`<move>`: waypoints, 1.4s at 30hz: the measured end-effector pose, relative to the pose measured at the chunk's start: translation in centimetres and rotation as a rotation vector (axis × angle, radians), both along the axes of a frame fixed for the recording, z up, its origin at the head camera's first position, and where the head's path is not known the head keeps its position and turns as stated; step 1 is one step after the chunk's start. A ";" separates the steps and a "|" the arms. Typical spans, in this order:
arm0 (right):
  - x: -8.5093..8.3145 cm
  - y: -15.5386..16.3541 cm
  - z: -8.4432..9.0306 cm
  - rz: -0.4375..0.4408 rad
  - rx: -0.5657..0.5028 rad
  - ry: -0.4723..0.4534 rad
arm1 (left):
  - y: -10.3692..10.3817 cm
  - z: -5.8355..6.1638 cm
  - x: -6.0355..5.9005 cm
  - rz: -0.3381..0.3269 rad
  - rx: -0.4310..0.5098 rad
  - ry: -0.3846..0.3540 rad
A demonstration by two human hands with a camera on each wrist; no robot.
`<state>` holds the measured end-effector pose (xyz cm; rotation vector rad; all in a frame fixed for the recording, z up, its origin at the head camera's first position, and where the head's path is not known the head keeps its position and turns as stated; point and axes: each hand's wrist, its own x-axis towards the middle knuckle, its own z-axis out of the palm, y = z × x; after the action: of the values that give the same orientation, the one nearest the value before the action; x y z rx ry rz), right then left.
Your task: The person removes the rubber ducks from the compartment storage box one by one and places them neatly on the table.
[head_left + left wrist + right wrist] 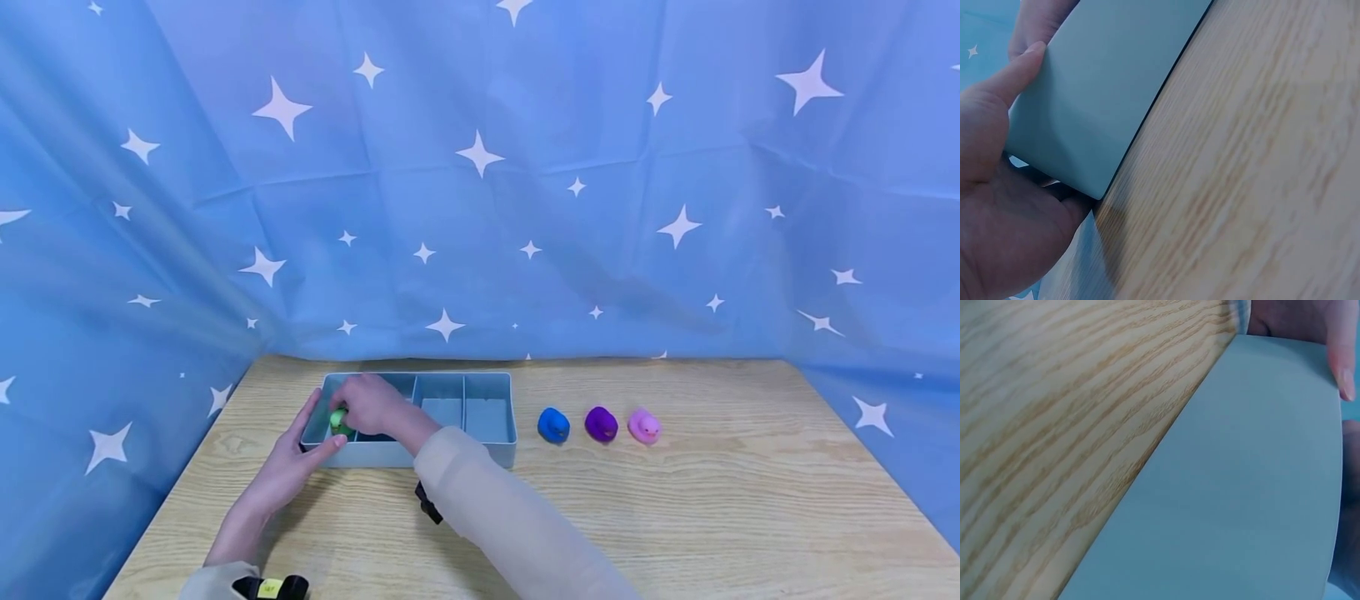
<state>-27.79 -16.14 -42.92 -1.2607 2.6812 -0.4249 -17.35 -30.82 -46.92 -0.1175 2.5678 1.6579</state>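
A blue-grey box (457, 456) with several compartments stands toward the back left of the table. My left hand (287, 465) grips its left end, thumb over the front rim and fingers along the left side. In the left wrist view, that thumb (1029, 65) lies at the top of the box's front wall (1110, 81). My right hand (372, 406) reaches into the leftmost compartment and pinches a small green toy duck (338, 422), partly hidden by the fingers. In the right wrist view the box wall (1229, 469) hides most of the right hand.
Right of the box, a blue duck (553, 425), a purple duck (602, 424) and a pink duck (644, 426) sit in a row on the wooden table (712, 500). A blue curtain (480, 208) with white stars hangs behind and at the sides.
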 end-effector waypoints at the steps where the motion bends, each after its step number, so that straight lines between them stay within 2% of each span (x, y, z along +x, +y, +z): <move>1: 0.1 -0.1 0.0 -0.003 0.005 0.002 | 0.0 0.0 0.0 0.004 0.010 -0.005; 9: 0.1 -0.3 -0.2 0.003 0.005 0.009 | 0.0 0.0 0.1 0.017 0.020 -0.009; 16: -0.7 0.2 -0.9 0.100 -0.120 -0.021 | -0.1 0.2 0.2 0.006 0.021 -0.016; 21: -0.8 0.5 -0.8 0.125 -0.185 -0.076 | -0.1 0.1 0.1 -0.001 -0.018 -0.011; 42: -0.9 1.1 -0.7 0.050 -0.276 -0.279 | -0.1 0.0 0.1 -0.011 -0.030 0.006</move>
<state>-28.69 -15.07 -43.65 -1.2244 2.4113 -0.9160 -17.27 -30.90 -46.91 -0.0997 2.5930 1.6193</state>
